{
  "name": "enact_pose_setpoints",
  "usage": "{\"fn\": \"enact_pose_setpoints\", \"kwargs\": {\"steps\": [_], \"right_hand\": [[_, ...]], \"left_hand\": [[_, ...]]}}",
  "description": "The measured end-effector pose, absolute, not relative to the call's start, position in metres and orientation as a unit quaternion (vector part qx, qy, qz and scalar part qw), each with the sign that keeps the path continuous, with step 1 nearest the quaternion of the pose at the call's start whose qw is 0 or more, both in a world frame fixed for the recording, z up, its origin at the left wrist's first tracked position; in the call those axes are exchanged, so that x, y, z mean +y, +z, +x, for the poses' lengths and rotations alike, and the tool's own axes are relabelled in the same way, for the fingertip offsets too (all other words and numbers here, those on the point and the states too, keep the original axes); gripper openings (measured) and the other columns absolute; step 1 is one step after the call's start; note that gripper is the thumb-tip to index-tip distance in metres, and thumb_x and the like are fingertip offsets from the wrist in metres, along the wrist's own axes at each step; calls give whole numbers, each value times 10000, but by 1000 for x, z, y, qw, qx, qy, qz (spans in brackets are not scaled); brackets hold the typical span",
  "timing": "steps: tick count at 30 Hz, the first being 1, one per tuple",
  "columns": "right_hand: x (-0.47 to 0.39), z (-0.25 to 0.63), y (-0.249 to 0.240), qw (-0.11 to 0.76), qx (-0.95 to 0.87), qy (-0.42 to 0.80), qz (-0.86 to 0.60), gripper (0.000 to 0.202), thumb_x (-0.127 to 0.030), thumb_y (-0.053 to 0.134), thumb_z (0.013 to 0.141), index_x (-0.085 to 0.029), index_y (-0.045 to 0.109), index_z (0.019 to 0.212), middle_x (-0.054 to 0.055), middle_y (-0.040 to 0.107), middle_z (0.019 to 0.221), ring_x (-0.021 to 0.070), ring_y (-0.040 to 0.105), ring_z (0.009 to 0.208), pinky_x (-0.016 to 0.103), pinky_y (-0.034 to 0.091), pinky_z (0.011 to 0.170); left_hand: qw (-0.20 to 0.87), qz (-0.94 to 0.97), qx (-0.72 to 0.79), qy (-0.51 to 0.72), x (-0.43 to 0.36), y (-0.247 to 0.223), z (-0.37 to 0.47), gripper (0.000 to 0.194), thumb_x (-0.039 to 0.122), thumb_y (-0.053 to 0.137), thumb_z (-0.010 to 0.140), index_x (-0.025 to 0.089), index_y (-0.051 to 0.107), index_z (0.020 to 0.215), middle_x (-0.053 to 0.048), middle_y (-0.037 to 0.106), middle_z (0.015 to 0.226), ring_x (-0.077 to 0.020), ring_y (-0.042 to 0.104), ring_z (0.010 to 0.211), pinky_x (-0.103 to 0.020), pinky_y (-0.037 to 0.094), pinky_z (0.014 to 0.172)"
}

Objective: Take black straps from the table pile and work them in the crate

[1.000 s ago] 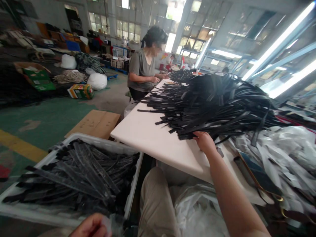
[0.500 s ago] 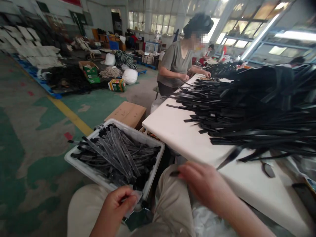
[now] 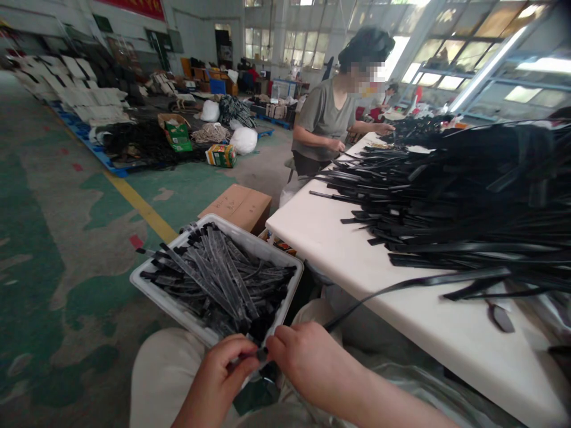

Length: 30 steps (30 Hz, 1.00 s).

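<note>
The left hand, at the bottom centre of the frame, has thumb and forefinger pinched on a dark end piece. The right hand, just to its right, is curled with its fingertips at the same piece; it appears to grasp the black strap, though the wrist hides most of the grip.

For this two-handed alignment, pinch close to the end, as a short free length should bend less. Hold the strap flat and untwisted at the fingertips. Leave slack between hand and table so that the pile does not pull the end out of line.

The strap is long, narrow, black and slightly glossy. From behind the right wrist it arcs up across the table edge towards the pile at right. It will probably flex readily. Its far end cannot be told from the pile. Lower left of centre, a white bin holds dark strips, many with a cloudy, film-like surface.
</note>
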State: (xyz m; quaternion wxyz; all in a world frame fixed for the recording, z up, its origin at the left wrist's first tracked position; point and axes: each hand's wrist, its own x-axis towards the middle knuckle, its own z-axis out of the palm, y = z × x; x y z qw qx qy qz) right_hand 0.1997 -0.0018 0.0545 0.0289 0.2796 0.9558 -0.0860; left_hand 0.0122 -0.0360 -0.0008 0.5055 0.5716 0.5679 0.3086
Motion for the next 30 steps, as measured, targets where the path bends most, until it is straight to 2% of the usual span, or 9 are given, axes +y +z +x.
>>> {"fn": "enact_pose_setpoints", "kwargs": {"steps": [5,8,11,14,17,19,22,25,30], "right_hand": [[1,218,54,41,941,-134,309,286,-197,601,892,-134,571,1169,44,716,861,215,673,685,318,354,496],[9,248,59,91,904,-160,387,132,-278,582,924,-177,655,966,56,741,794,240,711,719,310,378,550],[12,265,65,113,892,-175,401,198,-279,542,940,-187,671,822,64,756,806,248,729,753,308,379,571],[5,256,69,137,901,-168,375,216,-279,530,926,-175,683,815,80,752,764,267,731,701,323,320,507],[-2,239,67,146,915,-178,331,197,-268,545,898,-171,687,802,79,754,762,269,731,685,331,269,472],[0,238,66,136,916,-192,325,184,-306,576,885,-176,686,817,76,758,788,271,731,712,325,283,481],[12,262,71,125,884,-186,410,203,-359,593,889,-185,686,840,78,756,802,281,728,749,314,333,531],[27,292,82,124,852,-177,477,201,-291,541,923,-199,684,817,67,753,799,264,724,767,300,359,573],[30,267,89,112,885,-155,425,234,-280,517,938,-187,682,800,73,751,784,257,717,739,302,343,560]], "left_hand": [[464,642,559,245,-37,-8,8,202,297,561,871,202,625,705,-19,627,751,-195,595,749,-272,427,688],[412,673,578,208,-35,-12,-9,220,322,529,911,205,638,759,-24,648,781,-208,619,788,-288,429,726],[399,703,568,154,-34,-13,-12,223,302,505,933,210,642,784,-24,674,815,-211,643,838,-286,430,754],[412,732,530,116,-37,-10,9,239,249,463,953,215,642,799,-13,699,812,-191,659,827,-259,426,731],[419,755,487,133,-42,-10,38,295,222,411,968,206,623,763,-9,699,743,-166,663,755,-232,426,677],[405,765,474,161,-43,-13,44,301,212,398,966,204,621,764,-13,695,724,-160,663,728,-226,432,661],[344,774,499,186,-39,-22,24,279,208,404,956,206,655,834,-27,705,751,-176,673,731,-242,438,655],[304,764,534,195,-30,-29,-7,293,261,402,972,201,673,878,-40,713,768,-191,677,732,-259,439,657],[373,745,509,214,-21,-20,15,373,335,394,989,192,657,767,-30,693,722,-177,661,720,-251,422,663]]}}
